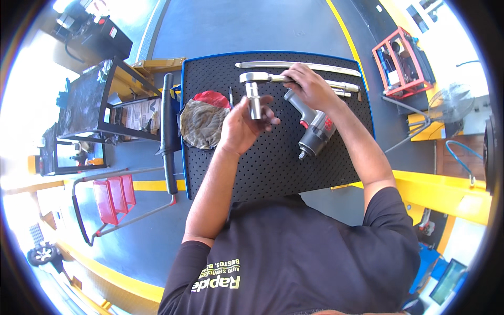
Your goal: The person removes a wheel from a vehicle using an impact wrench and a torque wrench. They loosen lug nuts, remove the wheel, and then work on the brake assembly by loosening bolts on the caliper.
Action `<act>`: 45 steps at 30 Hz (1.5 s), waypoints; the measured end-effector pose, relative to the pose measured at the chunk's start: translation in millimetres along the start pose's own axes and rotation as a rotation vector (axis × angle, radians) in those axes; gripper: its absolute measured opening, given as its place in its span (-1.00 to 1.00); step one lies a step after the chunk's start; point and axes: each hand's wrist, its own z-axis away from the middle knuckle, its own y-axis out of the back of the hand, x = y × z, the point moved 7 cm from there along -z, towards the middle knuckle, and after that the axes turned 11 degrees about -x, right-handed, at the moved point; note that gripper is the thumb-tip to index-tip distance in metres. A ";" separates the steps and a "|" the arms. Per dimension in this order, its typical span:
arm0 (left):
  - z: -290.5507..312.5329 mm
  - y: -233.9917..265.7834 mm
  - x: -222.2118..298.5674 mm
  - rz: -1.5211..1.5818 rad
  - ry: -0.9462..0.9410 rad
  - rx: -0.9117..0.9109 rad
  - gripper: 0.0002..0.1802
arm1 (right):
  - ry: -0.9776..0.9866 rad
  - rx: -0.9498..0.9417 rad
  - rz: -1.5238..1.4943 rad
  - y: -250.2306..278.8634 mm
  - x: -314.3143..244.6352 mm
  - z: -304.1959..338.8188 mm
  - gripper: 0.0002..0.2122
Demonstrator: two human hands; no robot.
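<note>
Nearest the camera, black shirt (325, 252), and beyond it a dark perforated surface (262, 176). Held up over the surface, ratchet (250, 77) with a long, shiny socket (254, 102) on its head, lower end toward the shirt. Right grip (310, 88) closed on the handle (276, 78), thumb and fingers bent over the shaft; far end of the handle hard to trace past the knuckles. Left grip (239, 128) curled loosely about the socket, thumb alongside, fingertips blurred: cannot tell whether pressing or merely cradling. Looks stiff throughout, metal by the sheen, and probably heavy for its length, with plenty of weight at head and socket. Likely smooth, perhaps slippery if oily, and hardly fragile. Best to wrap the handle fully and steady the socket from its sides, close under the head, against tipping or twisting. Toward the shirt from the right grip, impact wrench (319, 134) lying on the surface; along the far edge, bar (299, 66); left of the left grip, grey-brown rag (202, 126), with red cloth (212, 98) just beside.
</note>
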 end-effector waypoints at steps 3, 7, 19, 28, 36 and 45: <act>-4.9 30.5 20.8 -0.595 0.006 0.406 -0.54 | -0.018 -0.202 0.046 -29.3 11.2 -13.9 -0.69; -7.4 41.4 -3.9 -0.026 -0.058 0.506 -0.67 | -0.058 -0.390 -0.013 -61.6 22.4 -29.1 -0.69; 29.4 28.7 -37.2 0.058 0.071 0.529 -0.75 | -0.065 -0.549 0.101 -57.4 -13.8 -23.5 -0.70; 3.1 22.5 -18.1 0.135 -0.195 0.650 -0.64 | -0.016 -0.563 -0.012 -49.0 -49.0 -41.7 -0.64; 42.1 -151.3 -62.1 -0.159 0.035 0.255 -0.68 | -0.268 -0.292 0.025 -40.2 -39.0 -40.9 -0.47; 125.7 -10.8 79.9 -1.479 0.035 0.610 -0.59 | -0.310 -0.276 0.086 -55.6 -34.3 -57.5 -0.56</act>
